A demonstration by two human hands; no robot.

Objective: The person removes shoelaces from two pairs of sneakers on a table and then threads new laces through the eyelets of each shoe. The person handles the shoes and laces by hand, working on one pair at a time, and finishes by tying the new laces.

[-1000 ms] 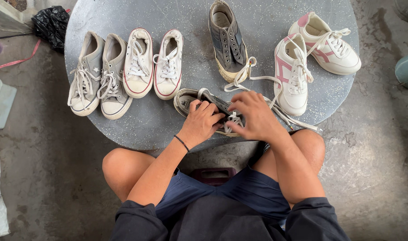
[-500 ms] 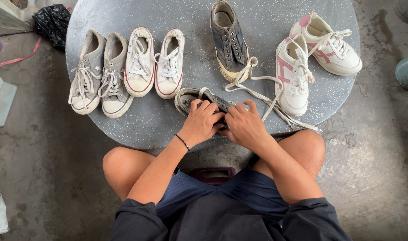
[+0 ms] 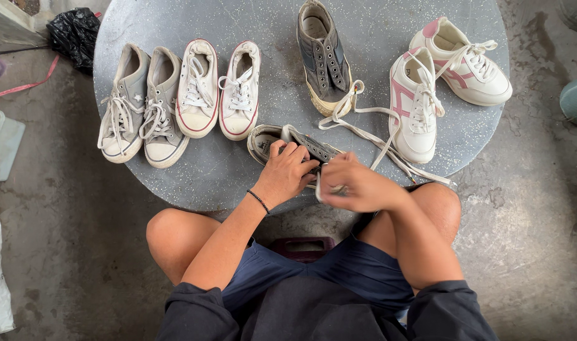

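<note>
Lacing step: my left hand (image 3: 287, 172) grips the grey shoe (image 3: 269, 140) on the bench (image 3: 269, 19); my right hand (image 3: 358, 186) pinches the lace (image 3: 318, 186), which probably needs threading next.

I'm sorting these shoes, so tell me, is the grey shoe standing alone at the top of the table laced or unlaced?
Unlaced. The grey shoe shows bare eyelet rows down its open front, and a loose white lace lies on the table beside its toe.

Soft even daylight, sharp, faint shadows
</note>
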